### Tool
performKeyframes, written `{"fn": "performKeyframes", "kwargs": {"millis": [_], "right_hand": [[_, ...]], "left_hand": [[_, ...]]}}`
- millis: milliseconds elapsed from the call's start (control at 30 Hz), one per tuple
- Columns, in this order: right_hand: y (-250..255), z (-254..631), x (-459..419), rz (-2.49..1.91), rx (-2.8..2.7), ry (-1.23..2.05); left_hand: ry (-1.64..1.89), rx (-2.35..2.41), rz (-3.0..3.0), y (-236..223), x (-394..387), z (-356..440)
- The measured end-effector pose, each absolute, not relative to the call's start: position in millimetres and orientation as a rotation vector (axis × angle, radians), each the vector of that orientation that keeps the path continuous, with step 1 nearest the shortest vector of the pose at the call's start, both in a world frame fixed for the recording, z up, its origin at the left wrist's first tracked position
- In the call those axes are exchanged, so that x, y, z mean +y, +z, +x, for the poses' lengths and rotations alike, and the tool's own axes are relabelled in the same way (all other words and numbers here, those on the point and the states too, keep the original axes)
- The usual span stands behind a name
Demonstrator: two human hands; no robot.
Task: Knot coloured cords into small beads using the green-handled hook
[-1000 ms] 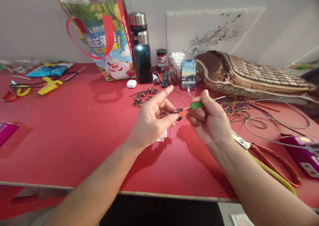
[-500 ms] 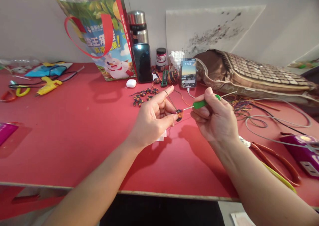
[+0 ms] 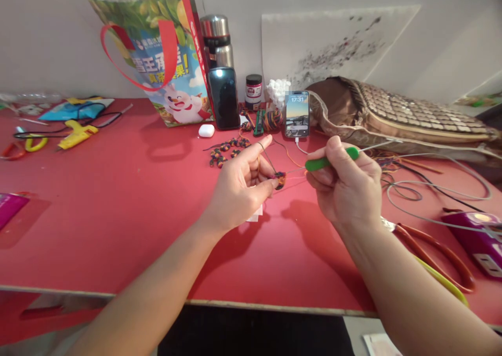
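Observation:
Between thumb and fingers, my left hand (image 3: pixel 243 183) pinches a small crocheted piece (image 3: pixel 280 180) of dark, orange and purple yarn. A strand of yarn (image 3: pixel 267 156) runs from the piece up over my raised left index finger. My right hand (image 3: pixel 345 181) is closed round the green handle of a crochet hook (image 3: pixel 323 162). The hook's thin shaft points left at the crocheted piece; whether its tip is in a loop I cannot tell. Behind my left hand lies a curled crocheted strip (image 3: pixel 223 152) in similar colours.
At the back stand a shopping bag (image 3: pixel 168 79), a dark phone (image 3: pixel 225 99), a lit phone (image 3: pixel 297 114) and a jar (image 3: pixel 253 90). A yarn ball (image 3: pixel 273 119) sits between them. Red-handled pliers (image 3: pixel 435 251) and a purple power strip (image 3: pixel 474 238) lie right; a yellow glue gun (image 3: pixel 76 135) lies left.
My right hand has moved a little to the right with the crochet hook, and its shaft has drawn back from the crocheted piece. My left hand has hardly moved.

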State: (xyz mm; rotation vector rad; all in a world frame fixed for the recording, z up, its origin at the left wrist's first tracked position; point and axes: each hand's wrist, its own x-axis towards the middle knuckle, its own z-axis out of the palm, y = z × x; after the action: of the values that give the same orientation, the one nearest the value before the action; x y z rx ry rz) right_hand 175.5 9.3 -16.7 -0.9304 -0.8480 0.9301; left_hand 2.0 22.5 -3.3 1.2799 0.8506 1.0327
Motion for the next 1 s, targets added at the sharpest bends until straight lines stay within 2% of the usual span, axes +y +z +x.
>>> {"fn": "performKeyframes", "kwargs": {"millis": [433,700,900,1000], "right_hand": [[-34.7,164.8,-7.9,-0.972,-1.118,0.467],[-31.8,171.4,-8.8,-0.825,-1.509,0.523],[-44.3,176.0,-0.7,-0.631,-1.886,-0.072],[-49.7,173.7,0.9,-0.672,-1.956,-0.295]], "left_hand": [[1.045,0.897,1.196,-9.1,28.4,1.1],[1.084,0.743,0.769,-8.5,40.1,-6.3],[1.07,0.755,0.671,-3.4,38.7,-5.8],[1.133,0.755,0.725,-3.0,36.5,-2.8]]}}
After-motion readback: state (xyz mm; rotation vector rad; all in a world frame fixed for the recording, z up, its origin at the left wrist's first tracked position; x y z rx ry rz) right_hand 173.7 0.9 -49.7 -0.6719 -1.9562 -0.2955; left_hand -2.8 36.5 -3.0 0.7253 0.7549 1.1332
